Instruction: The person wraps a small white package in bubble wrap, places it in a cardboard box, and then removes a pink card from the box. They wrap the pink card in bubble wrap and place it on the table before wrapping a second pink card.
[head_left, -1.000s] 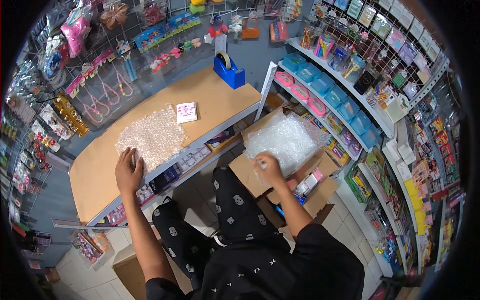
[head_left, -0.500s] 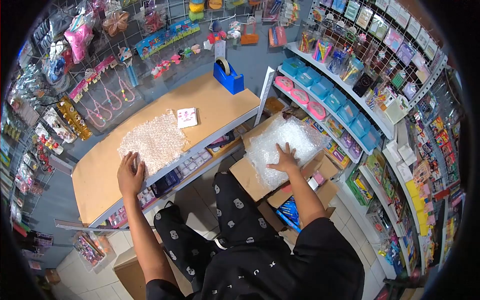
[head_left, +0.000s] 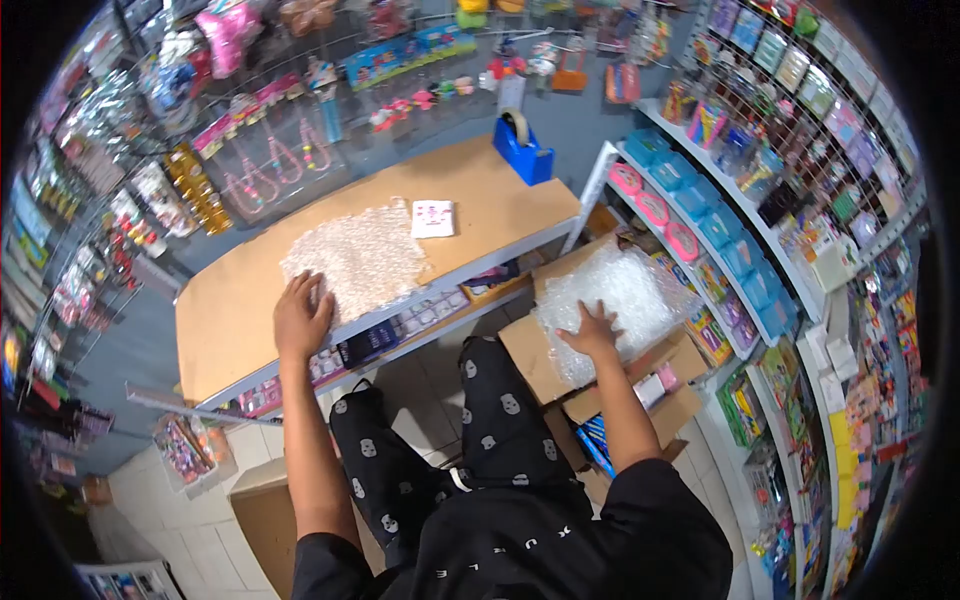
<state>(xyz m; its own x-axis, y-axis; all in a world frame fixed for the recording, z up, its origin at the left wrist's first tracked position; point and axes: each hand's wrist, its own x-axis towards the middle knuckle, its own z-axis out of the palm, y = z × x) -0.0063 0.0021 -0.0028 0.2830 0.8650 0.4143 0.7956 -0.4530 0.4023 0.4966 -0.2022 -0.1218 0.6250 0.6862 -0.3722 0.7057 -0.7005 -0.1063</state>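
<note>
A sheet of bubble wrap [head_left: 365, 255] lies flat on the wooden tabletop [head_left: 235, 325]. My left hand [head_left: 303, 312] rests at its near left edge, fingers stretched out and nothing held. Just beyond the sheet's right end is a small white square pack with a pink print [head_left: 433, 219]. On the right, a thicker pile of clear bubble wrap [head_left: 632, 290] lies over an open cardboard box [head_left: 525, 345]. My right hand [head_left: 594, 330] lies on that pile with its fingers spread.
A blue tape dispenser [head_left: 524, 150] stands at the table's far right. Shelves with blue cases [head_left: 704, 208] rise on the right. Trinkets hang on the wall grid behind. Below the table, a shelf holds packed goods; another cardboard box [head_left: 262, 520] stands on the floor.
The camera view has turned, so the table and shelves sit further right in the picture. Both hands remain on the same bubble wrap pieces.
</note>
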